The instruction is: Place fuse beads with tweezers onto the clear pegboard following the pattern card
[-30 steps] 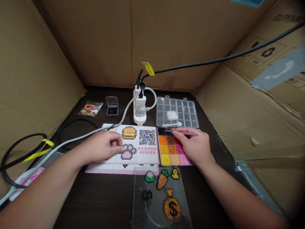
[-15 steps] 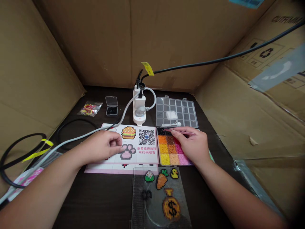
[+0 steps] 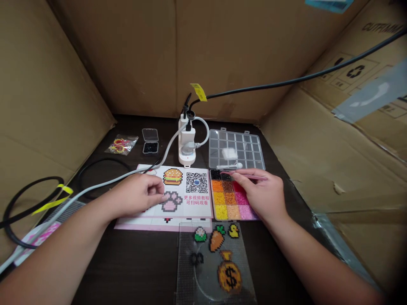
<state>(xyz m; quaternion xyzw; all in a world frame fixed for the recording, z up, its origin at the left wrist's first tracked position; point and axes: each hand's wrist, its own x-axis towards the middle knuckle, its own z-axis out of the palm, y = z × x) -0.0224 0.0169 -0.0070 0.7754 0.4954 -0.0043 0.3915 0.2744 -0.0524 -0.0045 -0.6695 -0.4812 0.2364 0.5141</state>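
My right hand (image 3: 265,192) pinches a pair of pink tweezers (image 3: 251,174), tips over the black beads (image 3: 226,174) in the back row of a bead box (image 3: 219,220). My left hand (image 3: 140,192) rests loosely curled on a printed pattern sheet (image 3: 197,212), thumb apart from the index finger and fingertips beside a pink paw pattern (image 3: 171,201); I see nothing in it. In front lies a clear pegboard (image 3: 210,275) bearing a bead carrot (image 3: 217,239), a duck (image 3: 234,231), a money bag (image 3: 229,275), a green-and-white figure (image 3: 200,234) and a small black bead outline (image 3: 197,258).
Behind the sheet stands a white power strip (image 3: 187,154) with a grey cable (image 3: 127,174) crossing leftward. The bead box's clear divided lid (image 3: 254,148) lies open at the back. A small box of black beads (image 3: 150,147) and a plastic bag (image 3: 121,145) sit back left. Cardboard walls (image 3: 143,63) enclose the table.
My right hand and the tweezers have shifted slightly right, the tips still over the black beads. My left hand stays on the sheet; the whole view has drifted a little.
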